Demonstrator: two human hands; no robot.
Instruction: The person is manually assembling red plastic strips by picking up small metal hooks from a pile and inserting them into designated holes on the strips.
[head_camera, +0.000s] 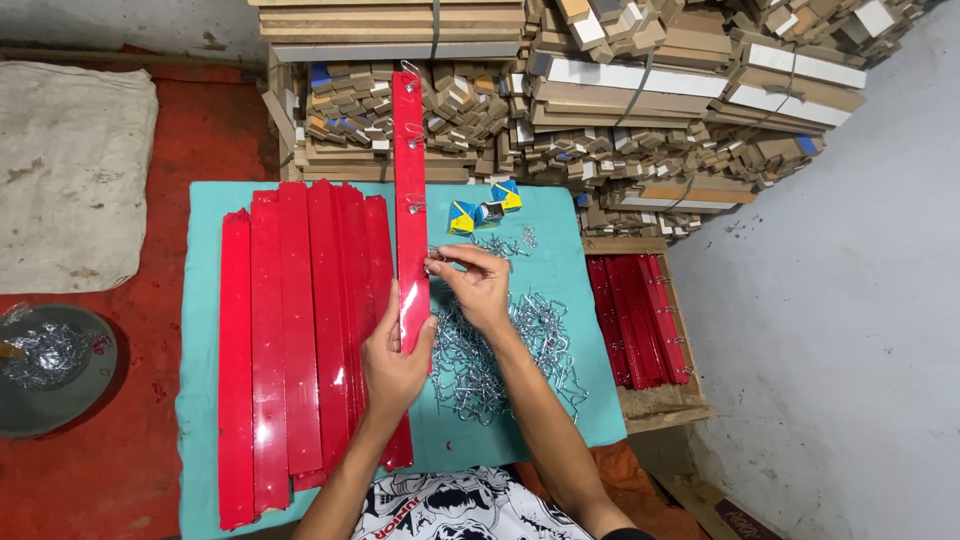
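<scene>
Over the teal mat, left hand grips red strip — right hand pinches hook.

A low work table covered in a teal cloth stands on a red floor, with stacked bundles of wooden strips banked against the far side. A pale sackcloth lies on the floor at far left, above a round grey dish of metal bits. A grey concrete wall closes the right side beside a wooden crate.
</scene>
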